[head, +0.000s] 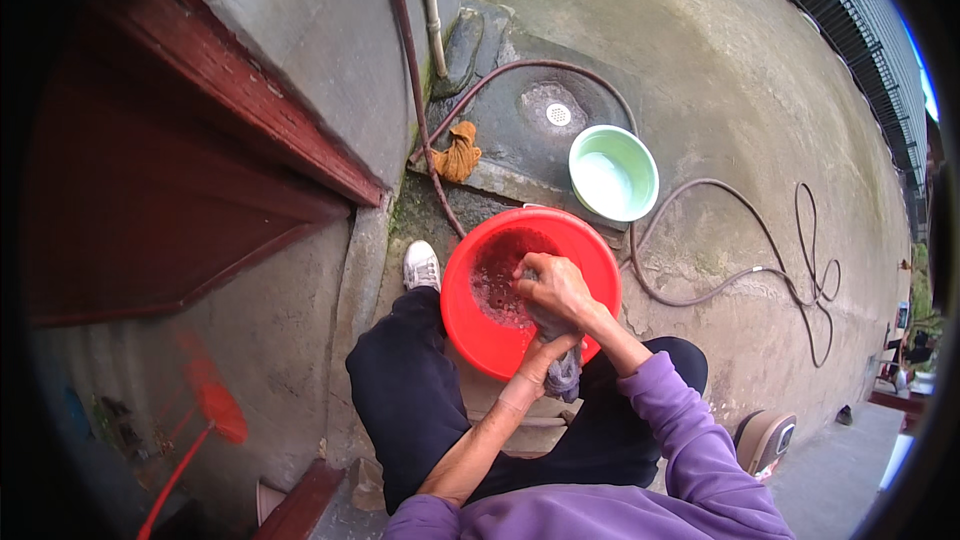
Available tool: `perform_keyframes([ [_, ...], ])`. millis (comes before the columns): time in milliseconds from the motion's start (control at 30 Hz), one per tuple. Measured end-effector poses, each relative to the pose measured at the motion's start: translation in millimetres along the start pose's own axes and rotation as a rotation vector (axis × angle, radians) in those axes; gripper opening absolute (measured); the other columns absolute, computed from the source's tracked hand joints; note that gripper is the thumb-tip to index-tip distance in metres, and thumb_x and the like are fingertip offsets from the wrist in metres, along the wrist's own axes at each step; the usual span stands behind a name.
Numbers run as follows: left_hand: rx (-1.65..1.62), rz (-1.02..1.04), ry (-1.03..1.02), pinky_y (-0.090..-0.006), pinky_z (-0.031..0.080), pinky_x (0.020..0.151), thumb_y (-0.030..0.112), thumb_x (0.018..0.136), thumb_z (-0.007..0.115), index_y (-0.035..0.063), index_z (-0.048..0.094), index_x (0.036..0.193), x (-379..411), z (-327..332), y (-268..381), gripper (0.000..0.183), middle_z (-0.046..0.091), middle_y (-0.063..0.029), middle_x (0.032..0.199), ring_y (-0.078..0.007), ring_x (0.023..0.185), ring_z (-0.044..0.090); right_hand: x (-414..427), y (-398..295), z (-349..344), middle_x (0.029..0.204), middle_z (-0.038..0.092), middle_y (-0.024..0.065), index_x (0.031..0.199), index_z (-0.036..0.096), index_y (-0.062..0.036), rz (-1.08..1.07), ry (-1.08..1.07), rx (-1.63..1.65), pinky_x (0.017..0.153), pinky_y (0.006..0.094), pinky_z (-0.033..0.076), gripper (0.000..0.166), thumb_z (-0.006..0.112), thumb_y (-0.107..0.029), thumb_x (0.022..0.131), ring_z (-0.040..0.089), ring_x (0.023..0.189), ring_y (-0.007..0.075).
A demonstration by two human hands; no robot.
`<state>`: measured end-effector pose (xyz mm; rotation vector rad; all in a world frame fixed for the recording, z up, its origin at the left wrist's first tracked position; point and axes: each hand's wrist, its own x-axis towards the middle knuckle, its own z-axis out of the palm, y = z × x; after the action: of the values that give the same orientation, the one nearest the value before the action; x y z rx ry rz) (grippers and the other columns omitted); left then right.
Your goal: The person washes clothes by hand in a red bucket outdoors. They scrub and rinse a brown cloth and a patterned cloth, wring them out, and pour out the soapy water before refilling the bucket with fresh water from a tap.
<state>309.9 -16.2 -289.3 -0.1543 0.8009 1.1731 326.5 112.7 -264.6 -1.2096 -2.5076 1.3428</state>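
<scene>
Both my hands grip a wet grey cloth, twisted lengthwise, over the near right part of a red plastic bucket. My right hand holds its upper end above the water. Lower down, my left hand is wrapped around the cloth close to the bucket's rim, and a bunched end hangs out toward my lap. Sudsy, bubbly water lies in the bucket. Part of the cloth is hidden by my fingers.
Beyond the bucket stands a pale green basin of water. An orange-brown cloth lies near a floor drain. A hose loops over the concrete. A red doorway frame is at left. People are small at far right.
</scene>
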Motion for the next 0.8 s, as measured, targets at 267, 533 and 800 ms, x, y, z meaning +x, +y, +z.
perform_keyframes([
  [267,0.281,0.296,0.060,-0.0345,0.052,0.058,0.020,0.076,0.062,0.0019,0.047,0.104,15,-11,6,0.037,0.061,-0.0132,0.076,-0.0231,0.062,0.061,-2,-9,-8,0.075,0.056,0.0236,0.083,0.056,-0.0016,-0.002,0.271,-0.146,0.065,0.0430,0.048,0.031,0.057,-0.031,0.076,0.059,0.071,0.0351],
  [533,-0.068,0.023,-0.303,-0.0373,0.046,0.065,0.032,0.084,0.048,-0.0030,0.037,0.121,-46,26,56,0.052,0.049,-0.0232,0.108,-0.0271,0.082,0.054,-1,-5,-65,0.083,0.057,0.0101,0.121,0.043,-0.0004,0.239,0.079,1.267,0.062,0.0252,0.045,0.073,0.043,-0.061,0.080,0.057,0.073,0.0153],
  [800,-0.297,0.111,-0.554,-0.0330,0.042,0.057,0.051,0.080,0.048,-0.0051,0.031,0.123,-61,64,64,0.073,0.046,-0.0266,0.107,-0.0264,0.072,0.050,-17,-30,-78,0.114,0.051,0.0204,0.118,0.047,-0.0082,-0.223,-0.429,1.986,0.088,0.0371,0.042,0.058,0.051,-0.052,0.080,0.051,0.105,0.0267],
])
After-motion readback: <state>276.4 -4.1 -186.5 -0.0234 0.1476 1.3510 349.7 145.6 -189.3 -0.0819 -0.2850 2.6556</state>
